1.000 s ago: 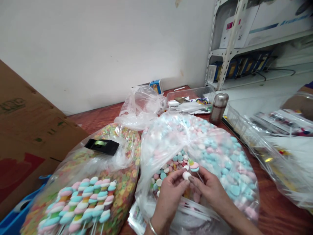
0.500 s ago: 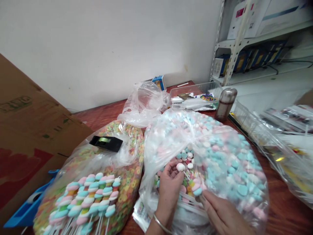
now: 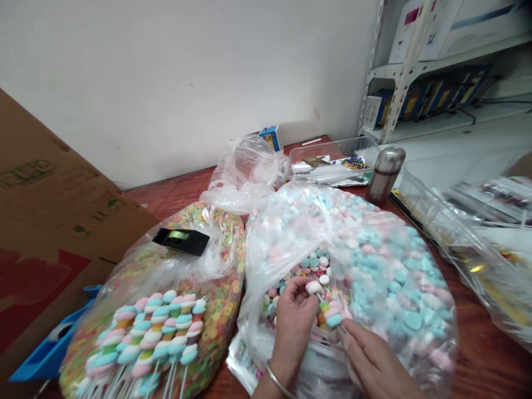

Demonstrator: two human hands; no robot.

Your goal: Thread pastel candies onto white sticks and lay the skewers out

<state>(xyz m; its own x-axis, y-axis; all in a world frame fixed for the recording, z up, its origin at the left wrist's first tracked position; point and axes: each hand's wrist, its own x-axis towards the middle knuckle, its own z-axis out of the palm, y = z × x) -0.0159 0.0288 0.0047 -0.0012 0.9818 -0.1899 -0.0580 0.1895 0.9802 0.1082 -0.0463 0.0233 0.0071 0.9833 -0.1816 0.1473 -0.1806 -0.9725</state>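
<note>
My left hand pinches a white marshmallow piece between thumb and fingers, right at the tip of a thin stick. My right hand grips the lower end of that candy skewer, which carries yellow, pink and blue pieces. Both hands are over the open mouth of a large clear bag of pink, blue and white marshmallows. To the left, several finished skewers lie in a row on a bag of colourful ring candies.
A black tape dispenser rests on the ring candy bag. A cardboard box leans at the left, a blue tray below it. A steel flask, a clear container, another plastic bag and metal shelving stand at right.
My right hand dropped down and back with the skewer. My left hand lifted a white piece from the bag to the stick's tip. The camera shifted slightly.
</note>
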